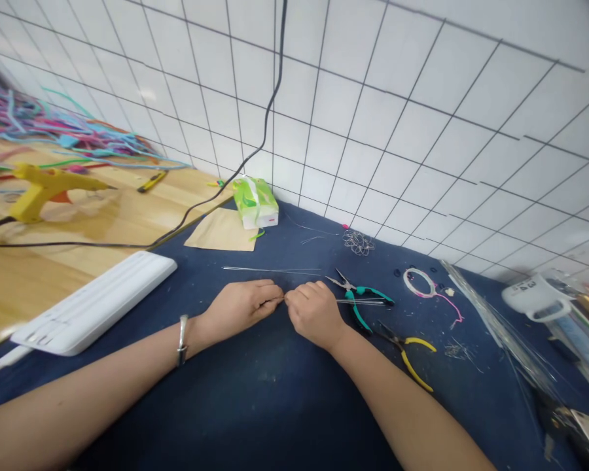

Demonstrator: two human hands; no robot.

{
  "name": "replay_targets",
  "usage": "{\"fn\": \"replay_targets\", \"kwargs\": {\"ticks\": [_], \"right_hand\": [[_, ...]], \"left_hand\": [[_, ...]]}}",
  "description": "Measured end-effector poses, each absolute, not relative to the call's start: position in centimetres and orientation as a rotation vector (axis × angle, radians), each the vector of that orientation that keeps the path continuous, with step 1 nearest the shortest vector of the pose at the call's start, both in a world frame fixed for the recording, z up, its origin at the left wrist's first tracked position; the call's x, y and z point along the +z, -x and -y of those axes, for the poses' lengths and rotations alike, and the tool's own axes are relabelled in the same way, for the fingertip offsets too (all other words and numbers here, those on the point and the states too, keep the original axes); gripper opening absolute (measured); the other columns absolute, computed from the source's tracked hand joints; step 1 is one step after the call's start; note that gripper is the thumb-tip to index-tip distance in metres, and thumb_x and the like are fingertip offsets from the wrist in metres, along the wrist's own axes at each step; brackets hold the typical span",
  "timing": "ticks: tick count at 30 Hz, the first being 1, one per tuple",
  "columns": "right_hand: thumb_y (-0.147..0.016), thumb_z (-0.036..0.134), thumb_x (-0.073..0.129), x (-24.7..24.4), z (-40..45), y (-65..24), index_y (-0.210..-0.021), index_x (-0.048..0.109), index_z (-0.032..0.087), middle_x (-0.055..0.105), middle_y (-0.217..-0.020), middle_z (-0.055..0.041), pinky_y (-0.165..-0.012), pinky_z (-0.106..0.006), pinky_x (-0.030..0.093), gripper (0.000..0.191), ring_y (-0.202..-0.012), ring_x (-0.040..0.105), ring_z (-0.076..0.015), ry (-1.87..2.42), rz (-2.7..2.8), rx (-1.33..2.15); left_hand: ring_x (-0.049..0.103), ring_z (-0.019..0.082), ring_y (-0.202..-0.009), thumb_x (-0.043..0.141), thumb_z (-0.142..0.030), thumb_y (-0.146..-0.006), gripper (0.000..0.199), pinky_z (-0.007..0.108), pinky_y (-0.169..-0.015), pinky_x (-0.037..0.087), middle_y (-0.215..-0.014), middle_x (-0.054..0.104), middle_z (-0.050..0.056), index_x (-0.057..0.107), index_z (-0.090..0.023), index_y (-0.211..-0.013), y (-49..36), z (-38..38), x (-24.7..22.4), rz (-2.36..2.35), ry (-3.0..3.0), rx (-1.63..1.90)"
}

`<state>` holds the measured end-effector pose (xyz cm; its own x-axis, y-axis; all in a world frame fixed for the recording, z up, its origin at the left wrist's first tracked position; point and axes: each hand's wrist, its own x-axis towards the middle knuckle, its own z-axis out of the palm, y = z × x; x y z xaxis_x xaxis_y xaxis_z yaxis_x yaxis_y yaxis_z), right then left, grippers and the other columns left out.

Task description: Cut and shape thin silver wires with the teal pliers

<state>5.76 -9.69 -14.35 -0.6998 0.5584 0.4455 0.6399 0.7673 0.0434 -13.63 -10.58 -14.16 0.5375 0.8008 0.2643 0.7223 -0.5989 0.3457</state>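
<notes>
My left hand (pixel 245 304) and my right hand (pixel 317 311) meet at the fingertips above the dark blue table cover (pixel 269 386). Both are closed in a pinch, and whatever lies between the fingers is too small or hidden to make out. Just beyond the knuckles lie long thin metal wires (pixel 269 269). More straight wires (pixel 366 301) show to the right of my right hand; whether it grips them I cannot tell. Teal-handled needle-nose pliers (pixel 351 288) lie open beside that hand, with yellow-handled pliers (pixel 412 353) nearer to my forearm.
A white power strip (pixel 98 301) lies left, near a yellow glue gun (pixel 44 190) on the wooden surface. Behind are a tissue pack (pixel 256 203), brown paper (pixel 220 230) and a coiled wire piece (pixel 358 243). Rightward sit a ribbon spool (pixel 419 283), wire scraps (pixel 459 351) and a white mug (pixel 535 297).
</notes>
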Motion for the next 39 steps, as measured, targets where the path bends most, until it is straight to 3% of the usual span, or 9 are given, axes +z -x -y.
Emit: {"fn": "replay_targets", "kwargs": {"ticks": [14,39], "right_hand": [[-0.088,0.02,0.042,-13.9,8.1,-7.3,-0.089,0.061,0.017,0.06,-0.076,-0.0052,-0.071,-0.03,0.029,0.019,-0.078,0.05,-0.0165,0.918,2.48,-0.251],[-0.087,0.018,0.041,-13.8,7.7,-7.7,-0.084,0.062,0.016,0.058,-0.071,-0.0056,-0.069,-0.031,0.029,0.021,-0.073,0.049,-0.0168,0.953,2.422,-0.361]], "left_hand": [[0.057,0.012,-0.078,0.04,-0.029,-0.087,0.021,0.02,-0.069,0.04,-0.088,0.062,-0.001,0.059,-0.022,-0.09,16.2,9.0,-13.1,-1.303,-2.564,0.574],[0.055,0.013,-0.075,0.04,-0.031,-0.085,0.024,0.02,-0.068,0.039,-0.084,0.062,0.0,0.062,-0.02,-0.087,18.5,7.8,-12.7,-1.281,-2.542,0.572]]}}
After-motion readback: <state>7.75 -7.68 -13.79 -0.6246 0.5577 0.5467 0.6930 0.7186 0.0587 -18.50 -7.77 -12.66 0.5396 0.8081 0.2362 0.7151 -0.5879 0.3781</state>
